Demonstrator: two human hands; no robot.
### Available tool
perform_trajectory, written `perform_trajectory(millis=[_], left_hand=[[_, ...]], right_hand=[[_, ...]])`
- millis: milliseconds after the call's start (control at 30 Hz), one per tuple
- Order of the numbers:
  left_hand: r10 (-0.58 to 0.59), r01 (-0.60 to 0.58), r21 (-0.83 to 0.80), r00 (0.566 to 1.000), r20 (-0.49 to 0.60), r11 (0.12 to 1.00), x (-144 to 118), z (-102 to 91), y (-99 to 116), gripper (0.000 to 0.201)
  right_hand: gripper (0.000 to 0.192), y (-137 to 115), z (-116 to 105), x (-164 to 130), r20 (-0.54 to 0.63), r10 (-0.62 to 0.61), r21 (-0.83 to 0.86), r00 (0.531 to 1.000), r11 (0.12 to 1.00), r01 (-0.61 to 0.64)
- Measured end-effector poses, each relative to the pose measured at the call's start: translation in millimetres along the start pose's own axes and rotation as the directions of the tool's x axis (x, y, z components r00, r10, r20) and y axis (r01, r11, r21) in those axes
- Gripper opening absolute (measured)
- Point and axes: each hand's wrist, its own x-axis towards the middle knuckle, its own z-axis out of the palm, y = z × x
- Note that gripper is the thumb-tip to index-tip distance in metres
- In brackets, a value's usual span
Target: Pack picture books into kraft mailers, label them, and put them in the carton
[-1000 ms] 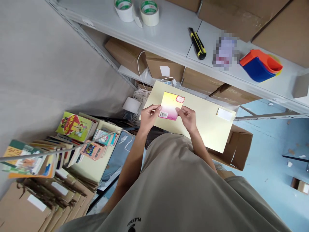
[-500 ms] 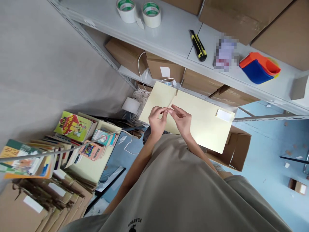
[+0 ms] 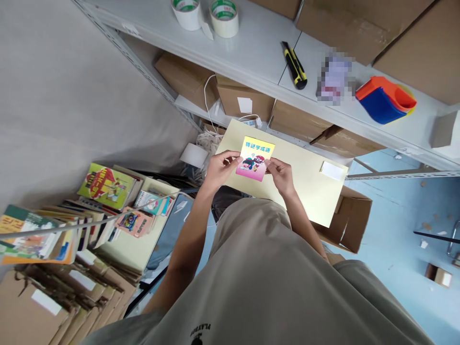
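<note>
A small booklet [image 3: 254, 158] with a yellow and pink cover, blue Chinese characters and cartoon figures faces up toward me. My left hand [image 3: 222, 170] pinches its left edge between thumb and fingers. On the opposite edge, my right hand [image 3: 280, 173] grips it the same way. Both hands hold the booklet over a pale yellow tabletop [image 3: 305, 187]. At the table's right end lies a white paper slip [image 3: 331, 170], apart from my hands.
Stacked books [image 3: 108, 187] and brown folders [image 3: 36, 306] stand at the left. A grey shelf [image 3: 251, 52] ahead carries tape rolls [image 3: 224, 19], a box cutter [image 3: 294, 66] and an orange-blue tape dispenser [image 3: 386, 99]. An open carton [image 3: 347, 220] sits beyond the table's right end.
The booklet was edge-on between my close-set fingers; now its cover is turned up to face me. My hands have moved apart to its two sides.
</note>
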Motion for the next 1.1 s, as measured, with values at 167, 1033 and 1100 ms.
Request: perform_trajectory(millis=[167,1033,1100], left_hand=[[0.121,-0.121,-0.001,0.991,-0.048,0.993,-5,5.6,5,0.034],[0.098,-0.100,-0.107,0.995,-0.020,0.989,-29,0.5,15,0.039],[0.032,-0.033,-0.087,0.999,-0.014,0.996,-28,3.0,15,0.049]], right_hand=[[0.052,1,-2,1,-0.041,-0.069,-0.020,0.997,0.997,0.068],[0.057,-9,-9,-20,0.016,-0.035,-0.181,0.999,0.983,0.038],[0.063,-13,-4,-20,0.012,0.021,-0.156,1.000,0.988,-0.019]])
